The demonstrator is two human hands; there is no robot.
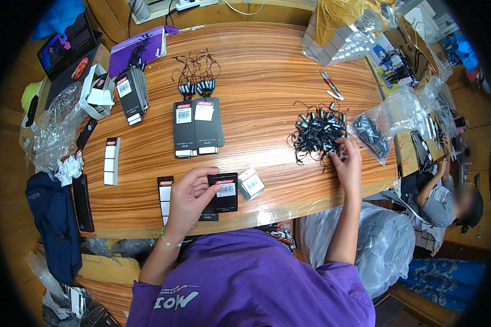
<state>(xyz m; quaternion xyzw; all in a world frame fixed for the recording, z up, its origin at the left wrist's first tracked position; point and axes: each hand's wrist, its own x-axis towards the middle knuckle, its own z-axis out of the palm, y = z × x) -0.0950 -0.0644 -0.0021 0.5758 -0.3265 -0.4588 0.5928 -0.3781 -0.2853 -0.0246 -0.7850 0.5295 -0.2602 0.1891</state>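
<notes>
My left hand [190,204] pinches a black hang tag [226,203] with a red-and-white label between thumb and fingers. Partly beneath that hand, more black tags [209,216] lie on the table, beside a card strip with white panels [165,196]. Just right of the held tag is a small stack of white barcode labels [251,184]. My right hand [348,161] has its thumb and index finger bent at the near edge of a tangled pile of black tag strings [319,129]; they appear to pinch a string, though the fingertips blend into the pile.
Stacked black tags with strings [198,128] lie mid-table, another stack [130,98] farther left. Red-handled cutters [329,83] rest beyond the pile. A clear plastic bag [371,136] is at the right edge. A laptop [65,49] stands far left; another person [439,199] sits at right.
</notes>
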